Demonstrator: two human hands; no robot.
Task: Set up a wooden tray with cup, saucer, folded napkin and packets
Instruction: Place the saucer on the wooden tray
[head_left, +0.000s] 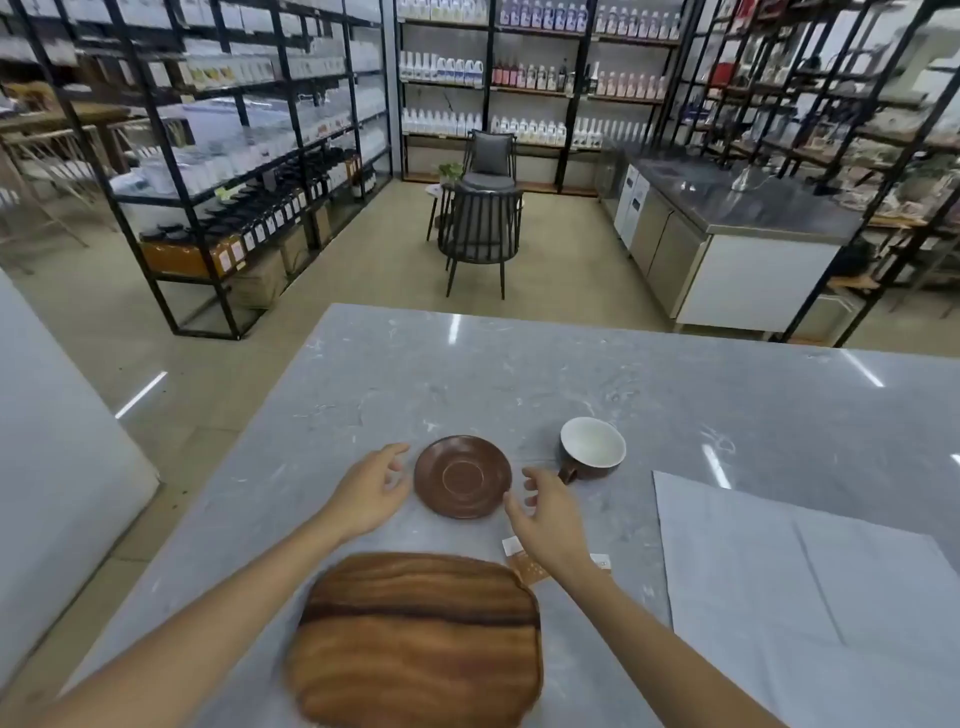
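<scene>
1. The tray is seen nearest, bare, at the table's near edge.
2. The saucer is flanked by the left hand and right hand (both spread, nothing grasped).
3. The cup lies tipped beyond; bare tabletop stretches behind.

Grey marble counter; two dark chairs; stocked shelves.

Tray below both hands: wood, strong dark grain, satin sheen. Saucer between the hands: matt brown ceramic; cup beyond the right hand: same brown outside, glossy white inside. Countertop: polished grey stone, reflective; napkin right of the right hand: matt grey, creased.
</scene>
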